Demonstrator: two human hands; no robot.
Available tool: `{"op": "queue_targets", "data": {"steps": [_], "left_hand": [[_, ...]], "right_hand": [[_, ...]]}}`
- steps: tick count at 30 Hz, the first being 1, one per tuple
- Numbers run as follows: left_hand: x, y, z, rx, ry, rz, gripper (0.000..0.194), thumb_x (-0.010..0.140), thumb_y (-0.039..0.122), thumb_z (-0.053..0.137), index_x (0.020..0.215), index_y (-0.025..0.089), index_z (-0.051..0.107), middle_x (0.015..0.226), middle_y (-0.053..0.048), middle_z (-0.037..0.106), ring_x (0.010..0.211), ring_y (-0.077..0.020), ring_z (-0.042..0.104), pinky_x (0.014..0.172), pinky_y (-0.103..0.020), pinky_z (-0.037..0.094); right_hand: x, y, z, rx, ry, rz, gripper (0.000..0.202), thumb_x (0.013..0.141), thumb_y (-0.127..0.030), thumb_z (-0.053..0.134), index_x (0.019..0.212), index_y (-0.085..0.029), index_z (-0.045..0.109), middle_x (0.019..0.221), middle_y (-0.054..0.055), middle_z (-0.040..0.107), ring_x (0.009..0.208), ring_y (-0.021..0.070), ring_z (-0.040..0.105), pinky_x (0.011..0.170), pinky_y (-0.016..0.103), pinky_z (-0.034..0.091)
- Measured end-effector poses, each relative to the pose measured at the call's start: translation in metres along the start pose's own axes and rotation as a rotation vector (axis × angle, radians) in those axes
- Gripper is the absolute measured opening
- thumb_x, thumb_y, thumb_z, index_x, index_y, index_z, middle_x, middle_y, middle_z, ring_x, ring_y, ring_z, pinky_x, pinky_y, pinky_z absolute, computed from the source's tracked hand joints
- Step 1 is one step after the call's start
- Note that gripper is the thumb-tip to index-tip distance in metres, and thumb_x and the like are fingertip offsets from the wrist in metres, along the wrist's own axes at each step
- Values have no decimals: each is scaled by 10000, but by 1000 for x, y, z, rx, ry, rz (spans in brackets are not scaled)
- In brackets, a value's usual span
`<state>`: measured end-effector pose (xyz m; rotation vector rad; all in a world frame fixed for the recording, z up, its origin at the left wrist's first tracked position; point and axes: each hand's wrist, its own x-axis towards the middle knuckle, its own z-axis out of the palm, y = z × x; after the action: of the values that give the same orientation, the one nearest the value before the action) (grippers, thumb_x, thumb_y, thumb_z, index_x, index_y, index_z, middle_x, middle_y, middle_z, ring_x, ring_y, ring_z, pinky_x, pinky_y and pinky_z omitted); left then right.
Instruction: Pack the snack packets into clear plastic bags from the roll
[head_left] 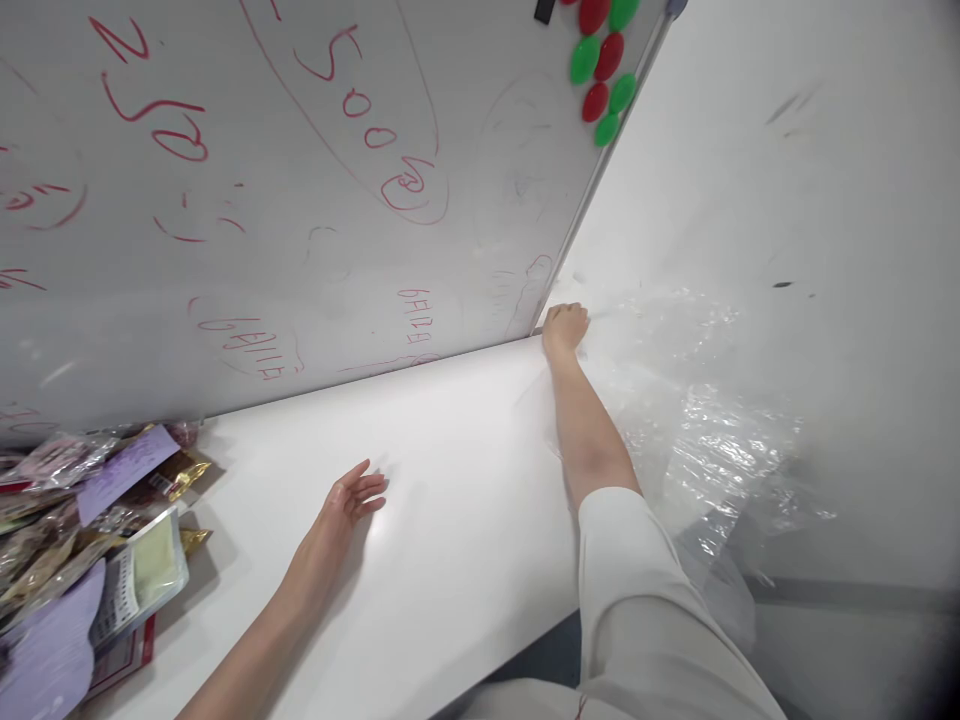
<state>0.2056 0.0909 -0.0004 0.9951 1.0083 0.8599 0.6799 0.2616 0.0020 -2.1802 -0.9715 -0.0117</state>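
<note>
My left hand [355, 494] is over the white table [450, 480], palm turned inward, with its fingers slightly bent and apart and nothing in them. Far off at the table's back right corner, my right hand [566, 328] has its fingers curled closed, beside the lower corner of a whiteboard [465, 250]. What it grips, if anything, is hidden. Crumpled clear plastic film [720, 450] hangs down to the right of my right forearm, and part of it reaches up near that hand.
A heap of packaged sachets [157, 560] and purple cards [127, 475] covers the table's left end. Red and green magnets [609, 55] stick to the whiteboard's upper right, with red handwriting across its face. A white wall [847, 200] stands on the right.
</note>
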Motion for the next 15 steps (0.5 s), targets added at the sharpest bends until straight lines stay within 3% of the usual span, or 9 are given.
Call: {"op": "queue_targets", "data": {"steps": [3, 4, 6, 8, 10, 13, 15], "left_hand": [[1, -2, -3, -2, -3, -3, 607, 877, 685, 542, 1297, 254, 615, 1250, -98, 650, 1264, -295, 555, 1101, -487, 437], [1, -3, -3, -2, -10, -3, 600, 878, 686, 541, 1287, 254, 622, 1248, -97, 650, 1268, -297, 551, 1106, -490, 433], [1, -4, -4, 2, -22, -3, 588, 880, 686, 539, 1268, 254, 633, 1248, -93, 651, 1276, -295, 542, 1113, -485, 426], [1, -4, -4, 7, -24, -2, 584, 884, 689, 530, 1253, 249, 641, 1241, -93, 653, 1275, -290, 537, 1112, -478, 424], [0, -4, -4, 16, -23, -4, 584, 891, 689, 518, 1245, 243, 646, 1234, -96, 655, 1264, -289, 541, 1107, -475, 425], [0, -3, -4, 30, -32, 0, 581, 893, 687, 515, 1218, 230, 665, 1226, -103, 660, 1238, -298, 557, 1089, -470, 433], [0, -4, -3, 43, -31, 6, 568, 893, 680, 519, 1191, 224, 680, 1220, -107, 666, 1215, -303, 574, 1074, -462, 439]], "right_hand": [[2, 19, -12, -160, 23, -11, 647, 906, -293, 533, 1502, -117, 352, 1581, 231, 277, 1463, 340, 231, 1167, 559, 174], [5, 27, -14, -228, -17, 0, 740, 867, -330, 603, 1524, -135, 326, 1585, 238, 278, 1446, 352, 274, 1152, 574, 201], [9, 40, -18, -329, -95, 44, 749, 850, -356, 640, 1511, -129, 372, 1488, 279, 424, 1362, 370, 418, 1102, 603, 275], [10, 50, -23, -354, -105, 75, 575, 910, -282, 556, 1442, -81, 477, 1290, 301, 589, 1264, 359, 533, 1059, 599, 336], [10, 55, -32, -356, -65, 77, 444, 949, -201, 448, 1337, -27, 577, 1132, 319, 650, 1182, 356, 600, 1006, 588, 394], [11, 53, -58, -320, -6, 33, 468, 1003, -233, 302, 1208, -6, 656, 1027, 332, 667, 1037, 351, 672, 885, 566, 475], [14, 46, -83, -241, 14, -85, 556, 1030, -294, 207, 1204, -27, 663, 1027, 324, 670, 986, 341, 690, 834, 553, 494]]}}
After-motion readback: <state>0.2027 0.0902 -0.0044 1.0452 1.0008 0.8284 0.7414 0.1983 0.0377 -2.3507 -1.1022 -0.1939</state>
